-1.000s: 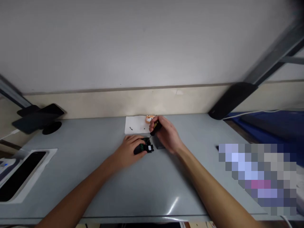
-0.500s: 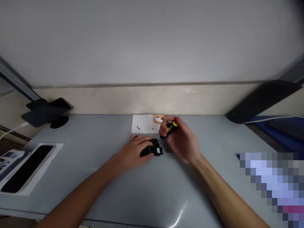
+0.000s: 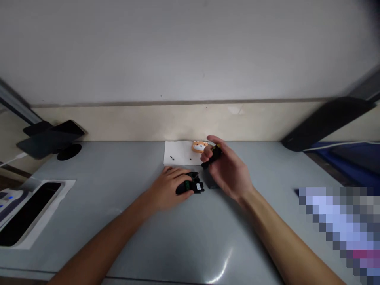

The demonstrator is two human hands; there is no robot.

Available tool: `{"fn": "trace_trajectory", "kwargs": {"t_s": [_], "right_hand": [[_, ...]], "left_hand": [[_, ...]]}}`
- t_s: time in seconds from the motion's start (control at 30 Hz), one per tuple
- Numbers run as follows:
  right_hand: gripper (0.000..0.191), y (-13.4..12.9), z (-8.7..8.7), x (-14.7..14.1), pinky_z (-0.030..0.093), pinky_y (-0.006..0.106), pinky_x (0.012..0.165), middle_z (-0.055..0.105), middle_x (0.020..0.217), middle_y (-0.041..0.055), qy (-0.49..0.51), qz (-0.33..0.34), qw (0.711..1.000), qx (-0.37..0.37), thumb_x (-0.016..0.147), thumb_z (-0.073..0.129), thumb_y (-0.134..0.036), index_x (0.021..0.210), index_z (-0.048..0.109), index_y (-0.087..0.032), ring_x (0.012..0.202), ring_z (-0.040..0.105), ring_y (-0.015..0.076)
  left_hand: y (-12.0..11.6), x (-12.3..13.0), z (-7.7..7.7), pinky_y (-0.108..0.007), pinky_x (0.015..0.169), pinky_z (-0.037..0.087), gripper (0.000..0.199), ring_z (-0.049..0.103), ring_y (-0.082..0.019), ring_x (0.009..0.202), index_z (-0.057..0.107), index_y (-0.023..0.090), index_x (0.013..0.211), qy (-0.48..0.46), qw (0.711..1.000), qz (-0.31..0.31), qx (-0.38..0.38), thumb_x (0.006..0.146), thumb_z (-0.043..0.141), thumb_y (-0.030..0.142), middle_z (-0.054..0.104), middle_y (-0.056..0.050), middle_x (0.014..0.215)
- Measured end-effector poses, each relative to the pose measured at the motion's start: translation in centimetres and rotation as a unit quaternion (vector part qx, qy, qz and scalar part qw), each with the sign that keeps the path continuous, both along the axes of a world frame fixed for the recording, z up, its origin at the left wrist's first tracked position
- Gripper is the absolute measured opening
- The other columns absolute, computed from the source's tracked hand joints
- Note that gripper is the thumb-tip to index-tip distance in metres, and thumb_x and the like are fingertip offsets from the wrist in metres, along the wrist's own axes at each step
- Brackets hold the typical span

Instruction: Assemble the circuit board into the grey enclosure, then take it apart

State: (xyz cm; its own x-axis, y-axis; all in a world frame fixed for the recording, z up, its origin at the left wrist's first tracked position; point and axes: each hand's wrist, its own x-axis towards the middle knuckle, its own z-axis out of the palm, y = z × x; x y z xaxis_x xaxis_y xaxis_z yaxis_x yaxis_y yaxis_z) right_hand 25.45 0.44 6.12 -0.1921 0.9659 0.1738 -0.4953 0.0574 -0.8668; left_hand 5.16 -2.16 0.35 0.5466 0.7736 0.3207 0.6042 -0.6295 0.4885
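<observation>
My left hand (image 3: 170, 189) is closed around a small black device (image 3: 196, 187) with green circuit board parts and a white label, holding it down on the grey table. My right hand (image 3: 230, 172) grips a screwdriver (image 3: 214, 155) by its black and yellow handle. Its thin shaft slants down to the left, and the tip reaches the device's upper part; whether it sits in a screw I cannot tell. Beneath my right hand, a dark flat piece (image 3: 211, 183) lies partly hidden. Several tiny dark screws (image 3: 172, 158) rest on a white sheet (image 3: 181, 148) just behind.
An orange and white animal-face object (image 3: 200, 146) sits on the sheet. At the left are a phone on a stand (image 3: 63, 134), another phone (image 3: 29, 213) on paper and a white power strip (image 3: 10, 198). A tall black object (image 3: 326, 122) leans at the right.
My right hand has tilted slightly with the screwdriver, and its index finger has lifted off the handle. The left hand and the device hold their place. The camera view has shifted a little.
</observation>
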Motion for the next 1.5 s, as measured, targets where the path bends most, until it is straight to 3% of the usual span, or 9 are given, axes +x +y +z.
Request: {"fn": "trace_trajectory", "kwargs": {"t_s": [0.1,0.23,0.43,0.57,0.8,0.93,1.13,1.33,1.5], "right_hand": [[0.017,-0.1,0.1,0.3,0.047,0.030,0.080,0.057,0.096,0.0023,-0.048,0.011,0.999,0.011,0.096,0.065,-0.038,0.088,0.060,-0.024,0.084,0.056,0.0153],[0.031,-0.1,-0.4,0.4,0.044,0.030,0.069,0.053,0.074,-0.0028,-0.133,-0.030,0.988,0.070,0.096,0.065,-0.044,0.083,0.043,-0.025,0.069,0.053,0.0147],[0.024,-0.3,-0.4,0.6,0.043,0.034,0.081,0.061,0.096,0.0034,-0.390,-0.151,0.887,0.194,0.104,0.047,-0.047,0.099,0.055,-0.025,0.088,0.055,0.0185],[0.026,-0.4,0.1,1.0,0.041,0.033,0.071,0.061,0.081,0.0013,-0.469,-0.189,0.839,0.202,0.100,0.055,-0.050,0.093,0.054,-0.025,0.074,0.053,0.0177],[0.038,1.9,-0.7,3.2,0.040,0.028,0.057,0.058,0.069,-0.0018,-0.384,-0.198,0.897,0.095,0.098,0.050,-0.062,0.094,0.055,-0.024,0.060,0.052,0.0142],[0.040,3.1,-1.7,4.2,0.038,0.027,0.053,0.061,0.068,-0.0020,-0.357,-0.263,0.893,0.070,0.096,0.052,-0.064,0.100,0.055,-0.025,0.055,0.050,0.0132],[0.045,3.3,-2.9,4.0,0.041,0.027,0.054,0.067,0.076,0.0006,-0.378,-0.216,0.897,0.074,0.096,0.051,-0.066,0.106,0.057,-0.023,0.057,0.052,0.0135],[0.044,3.0,-2.5,3.5,0.041,0.027,0.054,0.067,0.075,0.0006,-0.364,-0.208,0.906,0.060,0.096,0.051,-0.066,0.104,0.058,-0.023,0.056,0.052,0.0129],[0.043,2.1,-1.2,2.6,0.039,0.026,0.050,0.066,0.072,-0.0011,-0.315,-0.179,0.931,0.045,0.095,0.052,-0.066,0.102,0.057,-0.024,0.052,0.050,0.0112]], "left_hand": [[0.0,0.0,0.0,-0.046,0.110,0.041,0.024,0.061,-0.023,0.126,0.070,0.029,0.117,0.004,1.000,-0.006,0.013,0.093,0.070,0.031,0.067,-0.002,0.137],[-0.1,0.0,0.0,-0.046,0.110,0.042,0.023,0.063,-0.023,0.125,0.071,0.027,0.115,0.006,1.000,-0.004,0.029,0.092,0.070,0.030,0.068,-0.004,0.136],[-0.3,0.1,-0.3,-0.045,0.109,0.045,0.024,0.063,-0.023,0.126,0.071,0.027,0.116,0.009,0.999,0.013,0.030,0.093,0.070,0.031,0.069,-0.003,0.136],[-0.3,0.1,-0.3,-0.045,0.110,0.045,0.025,0.063,-0.023,0.127,0.071,0.028,0.117,0.019,0.999,0.020,0.030,0.092,0.072,0.032,0.069,-0.002,0.135],[-0.1,0.5,-0.3,-0.044,0.111,0.046,0.026,0.063,-0.022,0.126,0.071,0.029,0.117,0.018,0.999,0.023,0.015,0.091,0.072,0.032,0.069,-0.001,0.136],[0.0,0.5,-0.6,-0.045,0.114,0.044,0.027,0.060,-0.023,0.131,0.069,0.029,0.120,0.026,1.000,0.015,0.005,0.094,0.069,0.036,0.065,-0.002,0.142],[-0.4,0.1,-0.1,-0.046,0.116,0.042,0.030,0.056,-0.023,0.134,0.064,0.029,0.128,-0.026,1.000,0.012,0.007,0.099,0.063,0.034,0.063,-0.003,0.143],[0.8,-0.8,-0.9,-0.041,0.101,0.052,0.027,0.065,-0.021,0.114,0.062,0.026,0.127,-0.194,0.968,0.159,-0.028,0.103,0.053,0.034,0.068,-0.007,0.127],[1.4,-0.9,-1.4,-0.042,0.099,0.052,0.024,0.066,-0.021,0.107,0.068,0.026,0.119,-0.195,0.956,0.217,-0.042,0.096,0.063,0.031,0.071,-0.005,0.115]]}}
